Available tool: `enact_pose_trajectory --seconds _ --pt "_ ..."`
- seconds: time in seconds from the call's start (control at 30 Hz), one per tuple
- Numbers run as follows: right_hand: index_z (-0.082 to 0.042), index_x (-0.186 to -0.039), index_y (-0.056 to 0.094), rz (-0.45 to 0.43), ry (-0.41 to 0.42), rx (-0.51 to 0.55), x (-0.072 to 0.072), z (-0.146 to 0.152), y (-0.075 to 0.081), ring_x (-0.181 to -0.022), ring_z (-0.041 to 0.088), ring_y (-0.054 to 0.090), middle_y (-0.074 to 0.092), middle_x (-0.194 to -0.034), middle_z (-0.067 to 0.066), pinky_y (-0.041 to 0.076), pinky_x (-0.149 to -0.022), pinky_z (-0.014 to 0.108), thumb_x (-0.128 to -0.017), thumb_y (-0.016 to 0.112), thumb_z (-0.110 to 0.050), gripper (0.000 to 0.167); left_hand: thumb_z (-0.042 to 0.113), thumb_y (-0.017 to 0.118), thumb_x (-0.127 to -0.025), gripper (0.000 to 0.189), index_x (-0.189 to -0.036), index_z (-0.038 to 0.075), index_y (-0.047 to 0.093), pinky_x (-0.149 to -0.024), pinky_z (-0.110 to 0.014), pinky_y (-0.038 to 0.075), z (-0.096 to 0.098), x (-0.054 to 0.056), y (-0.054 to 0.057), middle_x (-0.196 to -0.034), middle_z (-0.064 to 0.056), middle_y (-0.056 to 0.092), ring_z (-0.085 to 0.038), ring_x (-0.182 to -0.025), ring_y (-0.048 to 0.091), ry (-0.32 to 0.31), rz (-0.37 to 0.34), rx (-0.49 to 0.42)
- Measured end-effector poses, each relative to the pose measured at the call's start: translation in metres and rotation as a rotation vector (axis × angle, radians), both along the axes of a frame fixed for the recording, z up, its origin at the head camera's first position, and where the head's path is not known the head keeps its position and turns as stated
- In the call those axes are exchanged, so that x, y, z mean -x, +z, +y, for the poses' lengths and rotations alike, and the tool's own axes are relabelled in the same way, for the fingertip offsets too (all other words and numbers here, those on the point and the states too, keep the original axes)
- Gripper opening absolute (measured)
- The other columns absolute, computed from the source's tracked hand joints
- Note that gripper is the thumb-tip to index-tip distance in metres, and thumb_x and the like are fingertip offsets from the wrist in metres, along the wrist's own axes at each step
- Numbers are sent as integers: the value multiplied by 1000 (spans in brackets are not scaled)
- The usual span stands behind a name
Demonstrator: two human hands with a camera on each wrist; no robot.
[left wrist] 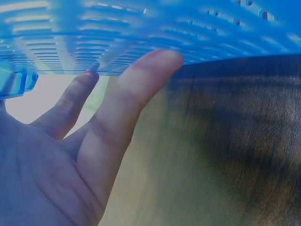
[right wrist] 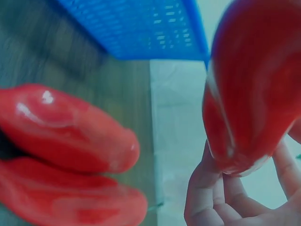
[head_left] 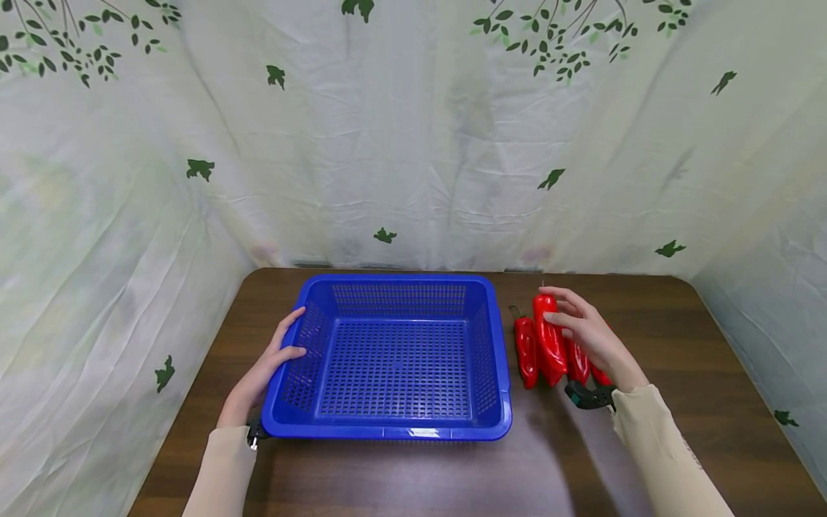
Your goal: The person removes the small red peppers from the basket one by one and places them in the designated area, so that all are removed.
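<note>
A blue plastic basket (head_left: 388,432) with slotted walls sits on the table, its inside bare. My left hand (head_left: 265,370) is at its left side, thumb and fingers fairly straight, fingertips right at the basket; the left wrist view has the thumb (left wrist: 136,84) against the slotted wall. In my right hand (head_left: 591,334) is a glossy red chili pepper (head_left: 548,345), pinched near its stem end and raised, as the right wrist view shows. Below it lie other red peppers: one (head_left: 525,352) on the left, one (head_left: 578,362) to the right, another (head_left: 601,375) partly hidden by the hand and wrist.
The brown wooden table (head_left: 672,345) has rounded back corners. A pale cloth (head_left: 413,143) with green leaf prints hangs behind and at both sides. Dark bands sit on both wrists, the right one (head_left: 589,395) close by the peppers.
</note>
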State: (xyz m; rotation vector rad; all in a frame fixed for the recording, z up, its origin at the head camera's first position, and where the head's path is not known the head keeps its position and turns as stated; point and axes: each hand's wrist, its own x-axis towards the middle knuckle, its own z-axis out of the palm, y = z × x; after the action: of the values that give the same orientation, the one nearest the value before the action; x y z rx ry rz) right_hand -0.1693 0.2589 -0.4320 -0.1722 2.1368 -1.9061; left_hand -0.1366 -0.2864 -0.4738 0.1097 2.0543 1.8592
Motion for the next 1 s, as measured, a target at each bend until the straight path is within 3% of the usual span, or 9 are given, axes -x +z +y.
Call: enact_pose_trajectory --seconds 0.37,1.0 --pt "-11 -144 36 9 -44 25 -5 26 -12 -106 18 52 46 -125 5 52 -81 31 -97 54 -16 51 17 42 -99 66 -151 40 8 -89 -56 42 0 1 -1 -153 -17 0 -51 -130 21 -2 9 17" --pt "-16 -143 41 13 -131 103 -15 66 -23 -96 10 59 53 -118 -2 52 -77 25 -97 53 -13 47 15 43 -98 68 -151 40 8 -88 -56 42 -1 1 -2 -154 -17 0 -52 -129 21 -2 9 7"
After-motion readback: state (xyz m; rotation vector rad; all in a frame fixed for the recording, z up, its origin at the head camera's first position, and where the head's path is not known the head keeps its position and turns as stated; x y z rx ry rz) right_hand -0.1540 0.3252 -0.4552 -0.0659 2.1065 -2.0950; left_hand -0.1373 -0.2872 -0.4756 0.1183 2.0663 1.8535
